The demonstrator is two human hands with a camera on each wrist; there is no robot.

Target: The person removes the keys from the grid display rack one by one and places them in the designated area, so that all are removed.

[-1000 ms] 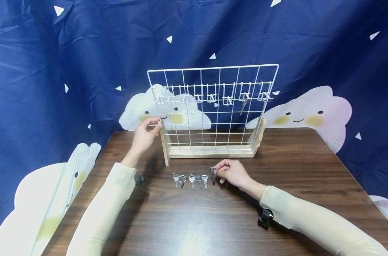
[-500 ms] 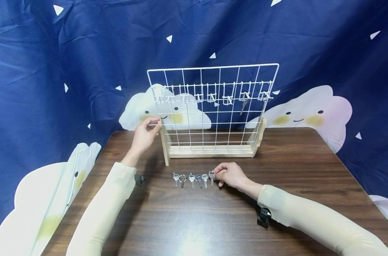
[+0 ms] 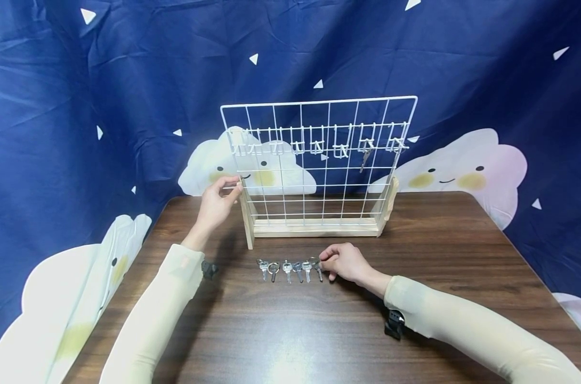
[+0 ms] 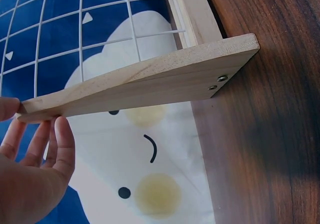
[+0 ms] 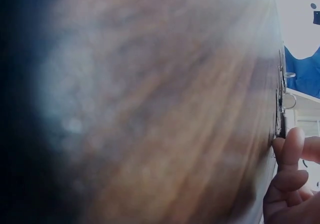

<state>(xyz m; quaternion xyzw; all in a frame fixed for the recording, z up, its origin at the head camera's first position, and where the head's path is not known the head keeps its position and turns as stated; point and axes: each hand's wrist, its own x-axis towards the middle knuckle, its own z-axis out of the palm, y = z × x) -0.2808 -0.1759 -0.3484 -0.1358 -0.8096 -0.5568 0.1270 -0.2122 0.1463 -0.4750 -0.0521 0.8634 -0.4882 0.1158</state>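
Observation:
My left hand (image 3: 215, 205) pinches the top of the wooden side upright (image 4: 135, 86) on the white wire grid rack (image 3: 314, 200), thumb on one face and fingers on the other. In the head view my right hand (image 3: 346, 262) is low over the table, thumb and forefinger pinching the rightmost key (image 3: 320, 274) near its ring. That key lies at the right end of a row with several other keys on rings, such as a silver key (image 3: 287, 271). The right wrist view catches the right fingers (image 5: 292, 149) beside the row edge-on, mostly blurred.
White hooks (image 3: 340, 151) line the upper part of the grid. One key (image 3: 365, 159) hangs from a hook towards the right. The rack stands on a brown wooden table (image 3: 252, 330), before a blue curtain (image 3: 151, 80) with clouds.
My right hand has brought the rightmost key down and left, to the end of the row; its blade now lies slanted. The left hand has stayed on the upright.

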